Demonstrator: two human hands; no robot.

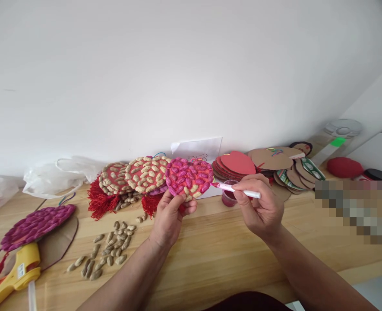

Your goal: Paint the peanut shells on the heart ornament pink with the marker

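Note:
My left hand (169, 214) grips the lower edge of a peanut-covered disc (189, 175), held up off the table. Most of its peanuts are magenta; a few near the bottom keep their natural tan. A white-handled paintbrush (247, 193) is pinched in my right hand (260, 207), its magenta tip close to the disc's right edge. Whether the bristles touch a peanut I cannot tell. Just behind the brush stands a clear plastic cup (229, 199) of dark magenta paint, partly covered by my right hand.
Unpainted peanut discs (148, 172) with red tassels lean at the back. Loose peanuts (113, 246) lie left of my arm. A yellow glue gun (24, 268) and a magenta disc (38, 224) sit far left. Red cardboard rounds (238, 163) and brown cardboard rounds (270, 159) are stacked behind right.

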